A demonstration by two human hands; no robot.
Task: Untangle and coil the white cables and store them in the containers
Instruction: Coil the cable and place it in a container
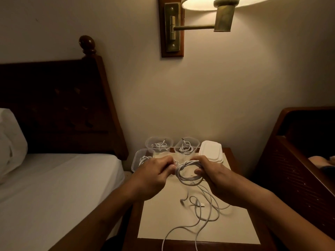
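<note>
On nightstand, containers [159, 144] holding coiled cables [186, 148]

The white cable's [188, 181] loose length trails off the frame's bottom edge. The left hand [155, 175] hides much of a clear plastic container [136, 160] at centre. A cream lampshade [199, 4] is cropped at the top.

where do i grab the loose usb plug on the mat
Probably pinch the USB plug by its two long sides, fingers coming straight down. It lies flat on the mat with loose cord looping close beside it, so a sideways reach could snag. The left hand and right hand both grip the coil now.
</note>
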